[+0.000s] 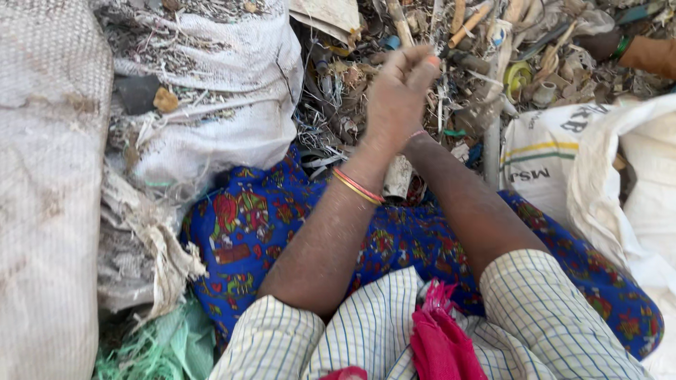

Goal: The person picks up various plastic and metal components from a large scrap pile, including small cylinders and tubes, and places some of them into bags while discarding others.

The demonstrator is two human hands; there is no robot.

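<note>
While the left hand [396, 98] is raised in front, the right hand [421, 74] is mostly hidden behind it — fingers pinched together, contents can't be made out. Scrap pile [451, 84] just beyond, white sacks [232, 84] flanking — partly cut off.

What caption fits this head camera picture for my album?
Two hands meet above a pile of mixed scrap, between white woven sacks.
</note>
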